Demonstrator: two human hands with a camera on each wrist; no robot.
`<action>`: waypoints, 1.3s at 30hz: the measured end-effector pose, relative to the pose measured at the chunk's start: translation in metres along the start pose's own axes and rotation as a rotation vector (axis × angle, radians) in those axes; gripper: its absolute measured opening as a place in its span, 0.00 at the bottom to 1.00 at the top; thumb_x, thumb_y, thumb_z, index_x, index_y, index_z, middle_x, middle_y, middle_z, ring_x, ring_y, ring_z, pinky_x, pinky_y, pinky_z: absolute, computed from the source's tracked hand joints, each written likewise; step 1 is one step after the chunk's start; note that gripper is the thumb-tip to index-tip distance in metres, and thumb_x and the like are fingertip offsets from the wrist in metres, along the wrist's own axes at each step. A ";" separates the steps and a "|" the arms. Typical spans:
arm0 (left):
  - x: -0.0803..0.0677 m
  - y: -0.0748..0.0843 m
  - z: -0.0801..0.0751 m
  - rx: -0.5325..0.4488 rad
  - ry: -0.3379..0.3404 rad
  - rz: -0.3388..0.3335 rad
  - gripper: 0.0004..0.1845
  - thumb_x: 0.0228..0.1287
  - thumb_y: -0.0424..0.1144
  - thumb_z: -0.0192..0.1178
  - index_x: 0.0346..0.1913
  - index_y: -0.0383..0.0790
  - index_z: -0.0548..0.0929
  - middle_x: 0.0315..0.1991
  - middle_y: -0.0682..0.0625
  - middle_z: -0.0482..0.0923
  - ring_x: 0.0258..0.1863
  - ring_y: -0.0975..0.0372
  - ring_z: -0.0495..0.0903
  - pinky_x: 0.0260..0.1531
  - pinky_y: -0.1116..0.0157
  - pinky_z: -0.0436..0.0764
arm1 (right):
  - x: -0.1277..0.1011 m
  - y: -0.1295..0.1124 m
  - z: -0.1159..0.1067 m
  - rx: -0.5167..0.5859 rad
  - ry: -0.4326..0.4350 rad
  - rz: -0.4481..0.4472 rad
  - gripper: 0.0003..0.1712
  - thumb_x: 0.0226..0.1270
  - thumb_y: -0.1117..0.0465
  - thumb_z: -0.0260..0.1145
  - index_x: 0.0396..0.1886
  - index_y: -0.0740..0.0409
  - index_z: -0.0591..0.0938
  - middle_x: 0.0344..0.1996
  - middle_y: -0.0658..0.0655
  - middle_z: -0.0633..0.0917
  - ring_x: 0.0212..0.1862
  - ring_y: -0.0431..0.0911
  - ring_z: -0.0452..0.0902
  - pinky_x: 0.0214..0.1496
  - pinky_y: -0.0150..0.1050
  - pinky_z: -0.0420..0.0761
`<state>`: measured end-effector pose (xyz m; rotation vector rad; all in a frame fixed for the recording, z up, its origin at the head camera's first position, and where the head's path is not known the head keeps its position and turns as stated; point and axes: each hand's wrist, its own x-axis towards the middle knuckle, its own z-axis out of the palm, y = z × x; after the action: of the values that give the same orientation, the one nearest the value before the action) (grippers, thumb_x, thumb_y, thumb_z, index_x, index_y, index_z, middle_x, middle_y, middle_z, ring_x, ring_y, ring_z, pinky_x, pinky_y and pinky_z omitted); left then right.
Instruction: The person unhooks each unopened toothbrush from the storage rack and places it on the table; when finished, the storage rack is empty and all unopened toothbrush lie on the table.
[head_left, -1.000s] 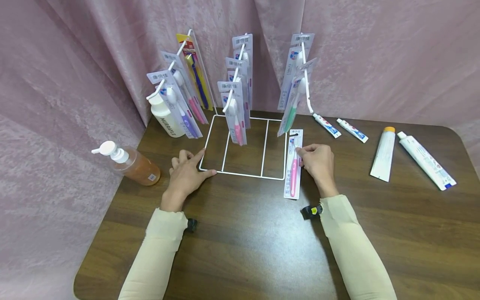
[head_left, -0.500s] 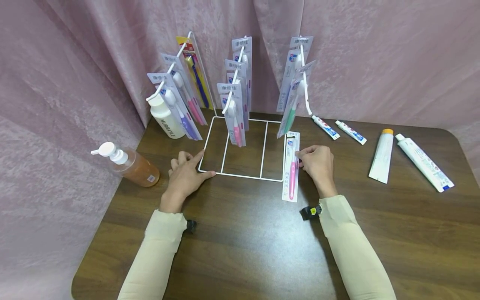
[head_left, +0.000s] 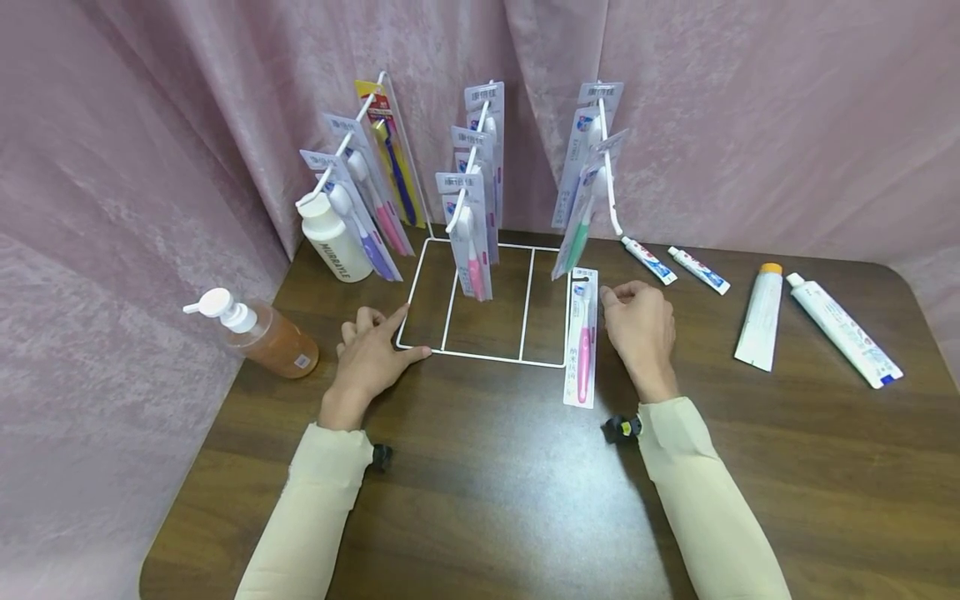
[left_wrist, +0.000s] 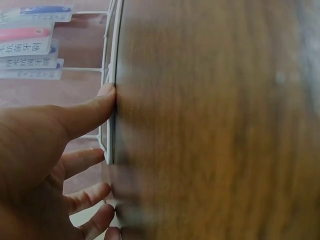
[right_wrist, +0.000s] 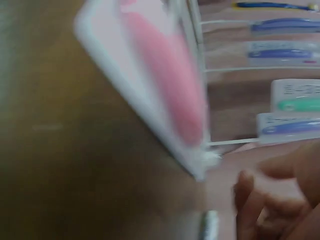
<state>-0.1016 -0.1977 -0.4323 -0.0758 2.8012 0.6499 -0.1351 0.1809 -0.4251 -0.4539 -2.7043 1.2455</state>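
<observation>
The left hand [head_left: 367, 354] rests flat on the white wire rack's [head_left: 480, 357] near corner, fingers relaxed. The right hand [head_left: 637, 329], loosely curled and holding nothing, sits just right of the pink carded toothbrush [head_left: 582, 337] lying on the bench [head_left: 487, 475].

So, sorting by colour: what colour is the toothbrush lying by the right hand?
Pink, clearest in the head view: toothbrush.

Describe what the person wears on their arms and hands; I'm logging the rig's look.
Both arms wear long, close-fitting cream sleeves ending at the wrists. The left hand and right hand are bare. Each wrist carries a small black device; the right one shows yellow.
</observation>
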 end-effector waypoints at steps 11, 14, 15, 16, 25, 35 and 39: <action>0.000 0.000 0.001 -0.005 -0.004 -0.005 0.49 0.80 0.61 0.71 0.94 0.52 0.61 0.69 0.37 0.62 0.63 0.40 0.60 0.62 0.37 0.70 | 0.012 -0.062 -0.027 0.611 -0.006 -0.384 0.28 0.89 0.62 0.63 0.82 0.64 0.79 0.69 0.64 0.86 0.29 0.30 0.84 0.31 0.24 0.81; 0.000 0.001 0.001 -0.005 -0.005 -0.006 0.49 0.80 0.60 0.70 0.94 0.51 0.61 0.69 0.37 0.62 0.63 0.40 0.60 0.62 0.37 0.70 | 0.015 -0.068 -0.028 0.651 -0.025 -0.402 0.28 0.88 0.64 0.63 0.81 0.66 0.80 0.62 0.57 0.88 0.27 0.32 0.84 0.29 0.25 0.81; 0.000 0.001 0.001 -0.006 -0.006 -0.006 0.49 0.80 0.60 0.70 0.94 0.51 0.61 0.69 0.37 0.62 0.63 0.40 0.60 0.62 0.37 0.70 | 0.015 -0.069 -0.027 0.670 -0.025 -0.406 0.26 0.87 0.66 0.63 0.79 0.68 0.81 0.59 0.55 0.89 0.26 0.32 0.83 0.28 0.26 0.81; 0.000 0.001 0.001 -0.005 -0.007 -0.005 0.49 0.80 0.60 0.70 0.94 0.51 0.61 0.69 0.37 0.62 0.63 0.40 0.60 0.63 0.37 0.70 | 0.016 -0.069 -0.026 0.685 -0.020 -0.413 0.25 0.86 0.67 0.63 0.76 0.71 0.82 0.55 0.52 0.89 0.25 0.32 0.83 0.27 0.26 0.80; -0.002 0.002 0.000 -0.011 0.001 -0.009 0.48 0.80 0.61 0.71 0.93 0.51 0.62 0.69 0.38 0.62 0.63 0.40 0.60 0.64 0.37 0.69 | 0.012 -0.073 -0.020 0.722 0.024 -0.420 0.09 0.81 0.71 0.71 0.51 0.77 0.88 0.26 0.38 0.87 0.20 0.31 0.79 0.24 0.26 0.75; -0.001 0.001 0.001 -0.008 -0.001 -0.009 0.49 0.80 0.61 0.71 0.93 0.52 0.62 0.68 0.38 0.62 0.63 0.40 0.60 0.64 0.37 0.69 | 0.009 -0.072 -0.020 0.771 0.106 -0.420 0.07 0.80 0.72 0.72 0.46 0.77 0.89 0.22 0.37 0.87 0.18 0.31 0.77 0.23 0.25 0.74; -0.001 0.000 0.001 -0.011 0.000 -0.010 0.49 0.80 0.61 0.71 0.94 0.51 0.62 0.68 0.37 0.62 0.63 0.39 0.60 0.64 0.36 0.70 | 0.010 -0.069 -0.025 0.832 0.140 -0.412 0.07 0.79 0.73 0.72 0.46 0.77 0.90 0.25 0.42 0.90 0.17 0.32 0.77 0.24 0.26 0.77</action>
<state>-0.1005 -0.1971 -0.4327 -0.0917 2.7958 0.6627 -0.1534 0.1592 -0.3565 0.1143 -1.7850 1.9072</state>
